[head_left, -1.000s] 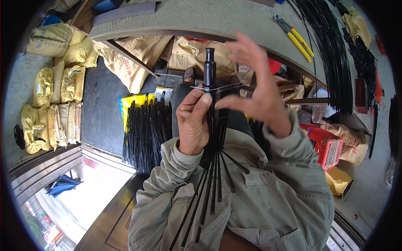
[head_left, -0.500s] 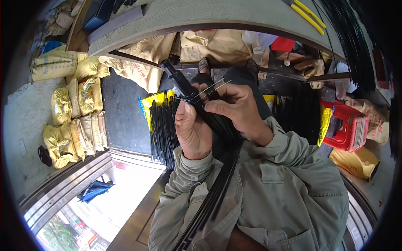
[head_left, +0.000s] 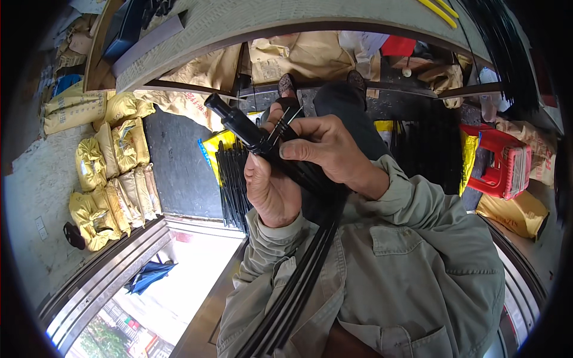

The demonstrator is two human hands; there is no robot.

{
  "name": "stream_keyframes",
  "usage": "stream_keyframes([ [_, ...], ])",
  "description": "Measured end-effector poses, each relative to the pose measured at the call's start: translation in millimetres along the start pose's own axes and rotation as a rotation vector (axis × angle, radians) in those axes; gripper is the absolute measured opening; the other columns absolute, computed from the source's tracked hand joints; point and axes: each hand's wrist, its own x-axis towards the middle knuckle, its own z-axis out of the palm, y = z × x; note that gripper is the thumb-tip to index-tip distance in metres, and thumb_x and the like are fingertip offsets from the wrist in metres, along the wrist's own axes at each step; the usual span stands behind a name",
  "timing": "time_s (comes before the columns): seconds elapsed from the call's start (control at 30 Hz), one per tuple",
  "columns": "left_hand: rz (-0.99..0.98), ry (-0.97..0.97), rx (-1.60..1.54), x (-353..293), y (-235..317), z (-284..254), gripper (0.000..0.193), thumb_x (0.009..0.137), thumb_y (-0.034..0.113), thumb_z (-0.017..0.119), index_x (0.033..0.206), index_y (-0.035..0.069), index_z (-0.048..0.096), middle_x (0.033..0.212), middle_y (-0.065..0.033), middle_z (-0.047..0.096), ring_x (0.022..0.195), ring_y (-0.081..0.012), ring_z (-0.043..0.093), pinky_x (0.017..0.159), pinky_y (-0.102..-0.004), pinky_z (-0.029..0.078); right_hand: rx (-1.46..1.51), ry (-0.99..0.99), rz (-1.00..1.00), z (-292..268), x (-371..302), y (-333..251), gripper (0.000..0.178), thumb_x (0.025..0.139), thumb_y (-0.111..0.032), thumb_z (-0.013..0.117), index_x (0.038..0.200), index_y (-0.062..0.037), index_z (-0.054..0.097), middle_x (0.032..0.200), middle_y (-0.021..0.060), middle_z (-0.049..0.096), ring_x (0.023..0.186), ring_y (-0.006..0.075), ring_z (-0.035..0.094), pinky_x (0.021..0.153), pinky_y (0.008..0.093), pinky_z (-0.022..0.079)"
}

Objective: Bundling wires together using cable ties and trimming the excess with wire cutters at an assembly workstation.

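Note:
A black tubular piece [head_left: 242, 128] with a stepped narrow end slants up and to the left, with long thin black rods running from it toward my lap; together they look like a folded umbrella frame. My left hand [head_left: 273, 194] is closed round it from below, thumb against the collar and fingertips showing on the far side. On the other side, my right hand [head_left: 337, 152] pinches thin rods at the collar between thumb and forefinger. A few bright thin rod ends [head_left: 287, 122] stick up there. More black rods [head_left: 310, 268] trail over my jacket.
A workbench [head_left: 286, 15] with yellow-handled pliers [head_left: 440, 13] curves across the far side. Black rod bundles stand left [head_left: 234, 185] and right [head_left: 425, 155] of my legs. A red plastic stool [head_left: 504, 164] is at right; yellow sacks [head_left: 89, 167] line the left wall.
The tubular piece has tipped further left and slightly down. The bright rod ends, earlier slanting widely across the collar, now stand steeper and closer together between my hands.

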Motion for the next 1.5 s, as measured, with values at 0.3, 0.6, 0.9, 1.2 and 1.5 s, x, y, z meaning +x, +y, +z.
stream_keyframes([
  [0.3, 0.074, 0.057, 0.108, -1.9, -5.7, 8.8, 0.057, 0.084, 0.037, 0.054, 0.125, -0.001, 0.040, 0.132, -0.0165, 0.034, 0.119, -0.0241, 0.038, 0.101, -0.0381, 0.029, 0.120, -0.040, 0.027, 1.5, -1.1, -7.8, 0.013, 0.078, -0.010, 0.065, 0.080, 0.0023, 0.060, 0.074, -0.0006, 0.057, 0.067, 0.0037, 0.048, 0.062, 0.0187, 0.040],
  [0.6, 0.079, -0.167, -0.064, -8.4, 20.5, 39.0, 0.048, 0.091, 0.030, 0.040, 0.126, -0.004, 0.039, 0.131, -0.0172, 0.039, 0.114, -0.0173, 0.042, 0.093, -0.0275, 0.034, -0.125, -0.032, -0.195, 15.8, -7.8, -29.3, 0.013, 0.077, -0.006, 0.063, 0.084, 0.0035, 0.057, 0.082, 0.0034, 0.059, 0.074, 0.0071, 0.052, 0.067, 0.0212, 0.042],
  [0.9, 0.536, 0.138, 0.394, -1.7, 27.4, 52.5, 0.038, 0.084, 0.012, 0.057, 0.116, -0.004, 0.046, 0.101, -0.0161, 0.059, 0.088, -0.0194, 0.058, 0.080, -0.0289, 0.045, -0.366, 0.141, -0.772, 38.7, 4.1, -19.8, 0.011, 0.076, -0.002, 0.065, 0.083, 0.0017, 0.057, 0.084, 0.0039, 0.059, 0.075, 0.0063, 0.053, 0.065, 0.0210, 0.043],
  [1.2, 0.540, 0.260, 0.303, -2.8, 26.3, 1.5, 0.021, 0.082, 0.005, 0.060, 0.100, -0.005, 0.057, 0.089, -0.0105, 0.062, 0.075, -0.0130, 0.058, 0.070, -0.0237, 0.047, -0.341, -0.042, -0.380, 30.6, 4.8, 1.8, 0.020, 0.074, -0.004, 0.068, 0.090, 0.0037, 0.059, 0.080, 0.0053, 0.060, 0.075, 0.0125, 0.057, 0.067, 0.0231, 0.045],
  [1.5, 0.581, 0.288, 0.246, -12.3, 23.9, 8.8, 0.024, 0.082, 0.010, 0.062, 0.099, -0.006, 0.056, 0.087, -0.0126, 0.062, 0.072, -0.0141, 0.058, 0.065, -0.0241, 0.048, -0.814, 0.094, -0.865, 36.5, 5.9, 11.6, 0.020, 0.070, -0.004, 0.069, 0.086, 0.0022, 0.059, 0.072, 0.0106, 0.057, 0.061, 0.0195, 0.057, 0.053, 0.0263, 0.042],
])
